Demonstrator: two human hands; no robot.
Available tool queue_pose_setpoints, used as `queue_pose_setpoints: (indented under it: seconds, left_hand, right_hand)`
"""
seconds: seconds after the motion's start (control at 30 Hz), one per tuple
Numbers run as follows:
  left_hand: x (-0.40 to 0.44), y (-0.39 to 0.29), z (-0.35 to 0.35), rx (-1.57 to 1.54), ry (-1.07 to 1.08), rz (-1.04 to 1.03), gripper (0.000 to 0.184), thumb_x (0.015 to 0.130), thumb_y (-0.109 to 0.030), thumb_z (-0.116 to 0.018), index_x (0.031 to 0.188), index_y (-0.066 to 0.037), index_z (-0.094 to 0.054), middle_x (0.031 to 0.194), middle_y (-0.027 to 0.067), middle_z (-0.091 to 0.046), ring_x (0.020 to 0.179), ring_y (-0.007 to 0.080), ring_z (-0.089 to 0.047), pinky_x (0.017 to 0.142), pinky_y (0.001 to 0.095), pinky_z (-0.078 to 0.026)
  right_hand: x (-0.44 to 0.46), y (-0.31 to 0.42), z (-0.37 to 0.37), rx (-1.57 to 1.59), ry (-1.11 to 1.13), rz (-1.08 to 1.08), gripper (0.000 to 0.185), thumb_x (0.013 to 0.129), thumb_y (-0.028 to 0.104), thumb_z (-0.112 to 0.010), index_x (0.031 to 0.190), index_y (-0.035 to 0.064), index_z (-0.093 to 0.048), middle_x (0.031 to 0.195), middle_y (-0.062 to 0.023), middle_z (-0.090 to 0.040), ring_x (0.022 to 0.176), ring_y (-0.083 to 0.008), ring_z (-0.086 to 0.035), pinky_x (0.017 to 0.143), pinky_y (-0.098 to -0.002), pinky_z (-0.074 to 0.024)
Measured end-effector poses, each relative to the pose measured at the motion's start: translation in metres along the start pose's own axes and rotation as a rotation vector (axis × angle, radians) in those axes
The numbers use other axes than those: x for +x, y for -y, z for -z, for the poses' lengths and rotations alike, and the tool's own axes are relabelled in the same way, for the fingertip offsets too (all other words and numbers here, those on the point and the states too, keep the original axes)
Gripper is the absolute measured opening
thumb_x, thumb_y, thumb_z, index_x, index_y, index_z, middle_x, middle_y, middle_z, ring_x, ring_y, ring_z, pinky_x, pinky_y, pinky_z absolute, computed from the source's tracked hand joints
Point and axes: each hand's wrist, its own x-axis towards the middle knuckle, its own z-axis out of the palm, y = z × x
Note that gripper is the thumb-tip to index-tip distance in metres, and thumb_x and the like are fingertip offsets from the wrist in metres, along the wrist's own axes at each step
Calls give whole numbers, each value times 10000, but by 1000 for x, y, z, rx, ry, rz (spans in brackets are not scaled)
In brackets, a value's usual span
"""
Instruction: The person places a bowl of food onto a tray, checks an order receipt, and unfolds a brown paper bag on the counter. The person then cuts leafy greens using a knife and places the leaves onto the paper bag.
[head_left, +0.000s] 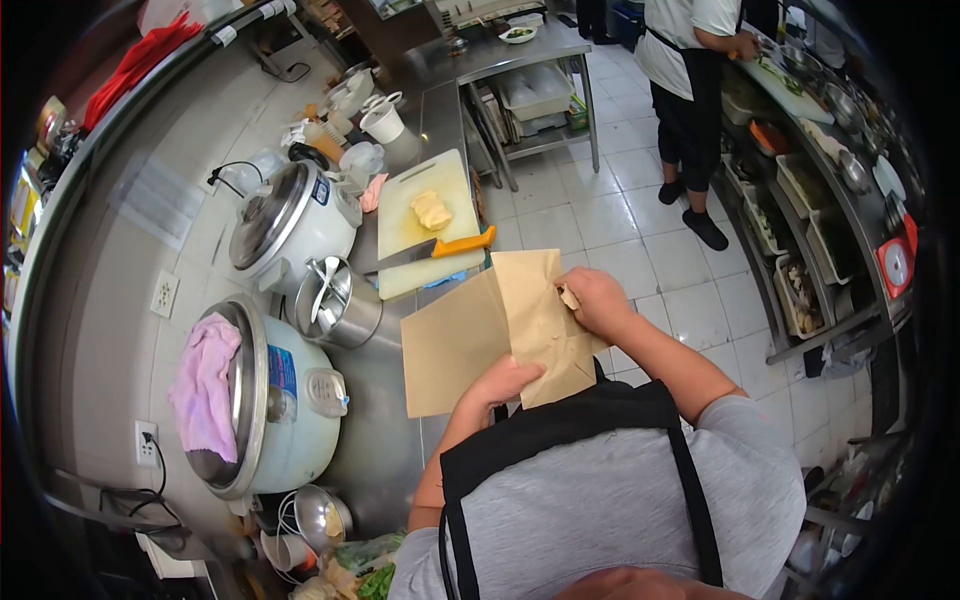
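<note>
In front of my chest I hold a piece of brown paper (455,345), creased down its middle; whether it is a bag or a folded sheet I cannot tell. My left hand (505,382) grips its near edge, thumb on top. At the right edge my right hand (597,300) is closed on a crumpled part of the same paper. Just beyond it, a knife with an orange handle (465,242) lies across a cutting board (400,215). A pale yellow lump (431,210) rests on that board.
Left of me stand a large cooker (310,420) with a pink cloth (207,385) on its lid, a metal pot (355,315) with spoons, and a second cooker (310,225). Across the tiled aisle, a co-worker (685,90) stands at a counter above shelves of tubs (800,290).
</note>
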Motion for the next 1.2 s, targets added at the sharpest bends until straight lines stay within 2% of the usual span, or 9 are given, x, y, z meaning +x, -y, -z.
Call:
queue_pose_setpoints:
  seconds: [0.17, 0.27, 0.47, 0.57, 0.87, 0.97, 1.07, 1.17, 1.2]
  left_hand:
    - [-1, -22, 4, 174, -202, 63, 406, 784, -133, -553, 1149, 24, -472, 1056, 88, -558, 932, 167, -542, 804, 292, -444]
    - [0, -31, 8, 39, -270, -145, 363, 826, -228, -553, 1070, 39, -530, 960, 80, -600, 825, 137, -571, 717, 263, -462]
    - [0, -37, -1, -80, -266, -306, 282, 902, -200, -465, 1048, 24, -554, 949, 53, -599, 812, 95, -552, 715, 252, -451]
    - [4, -25, 9, -123, -274, -243, 280, 901, -200, -470, 1052, 19, -558, 949, 41, -600, 824, 87, -545, 726, 246, -443]
    - [-4, -25, 18, -134, -291, -360, 272, 898, -182, -472, 1068, 14, -555, 968, 36, -600, 845, 89, -542, 743, 252, -440]
    - [-7, -29, 21, -48, -286, -324, 272, 898, -182, -468, 1059, 19, -555, 971, 42, -601, 853, 93, -541, 745, 255, -440]
    - [-7, -30, 25, 71, -238, -315, 268, 893, -176, -473, 1046, 27, -556, 944, 41, -611, 828, 81, -544, 725, 248, -445]
    - [-3, -34, 28, 42, -405, -237, 305, 843, -181, -536, 1082, 5, -503, 1046, 95, -544, 943, 168, -517, 822, 305, -415]
    - [-3, -39, 25, 278, -672, -375, 359, 804, -185, -575, 1099, -7, -475, 1076, 114, -501, 979, 207, -483, 844, 336, -392]
  right_hand:
    - [2, 9, 13, -20, -62, 45, 235, 625, 6, -566, 850, 76, -578, 809, -92, -578, 781, -297, -557, 679, -383, -444]
    - [-1, 16, 12, -45, -58, 101, 229, 630, 3, -565, 848, 72, -576, 786, -101, -570, 754, -307, -555, 649, -393, -446]
    - [4, 15, 12, 119, -138, -90, 156, 717, 44, -567, 872, 56, -565, 820, -132, -580, 762, -331, -557, 651, -378, -452]
    - [5, 13, 11, 214, -182, -176, 97, 790, 87, -547, 873, 36, -553, 825, -148, -589, 759, -340, -558, 655, -358, -452]
    - [10, -5, 10, 605, -173, -445, 145, 836, 141, -522, 888, 7, -536, 786, -67, -587, 753, -158, -556, 675, -291, -438]
    - [15, 22, 18, 1054, -59, -640, 201, 835, 182, -542, 939, 10, -544, 835, -31, -578, 803, -127, -542, 731, -277, -436]
    - [20, 22, 11, 1300, 166, -609, 245, 822, 202, -569, 975, 11, -547, 897, -33, -580, 836, -120, -540, 782, -274, -429]
    - [27, 22, 2, 1197, 21, -527, 242, 817, 194, -572, 969, 7, -548, 903, -39, -589, 816, -110, -547, 754, -271, -442]
    - [28, 24, 1, 1139, -1, -509, 238, 816, 186, -571, 966, 2, -549, 901, -41, -591, 805, -110, -549, 740, -268, -445]
